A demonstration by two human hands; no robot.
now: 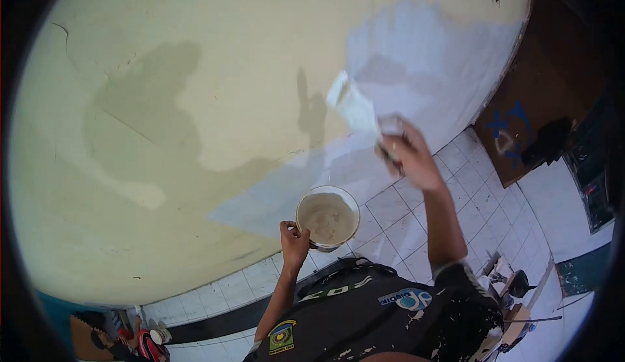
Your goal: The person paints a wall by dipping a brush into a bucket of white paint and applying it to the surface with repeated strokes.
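Note:
My right hand (410, 155) is closed around the handle of a paintbrush (355, 105), whose wide head is coated white and smeared by motion. The brush is raised in front of the wall (241, 88), over the border between its yellowish surface and a pale bluish-white painted area (430, 56). Lower down, my left hand (295, 241) grips the rim of a round white bucket (357, 213). Inside the tilted bucket, greyish-white residue (325, 222) coats the walls and bottom.
White floor tiles (403, 232) run along the wall's base. A brown panel (521, 101) with blue marks stands at right. Assorted items (511, 284) lie at lower right. At lower left are a person (111, 346) and a small white bucket (160, 336).

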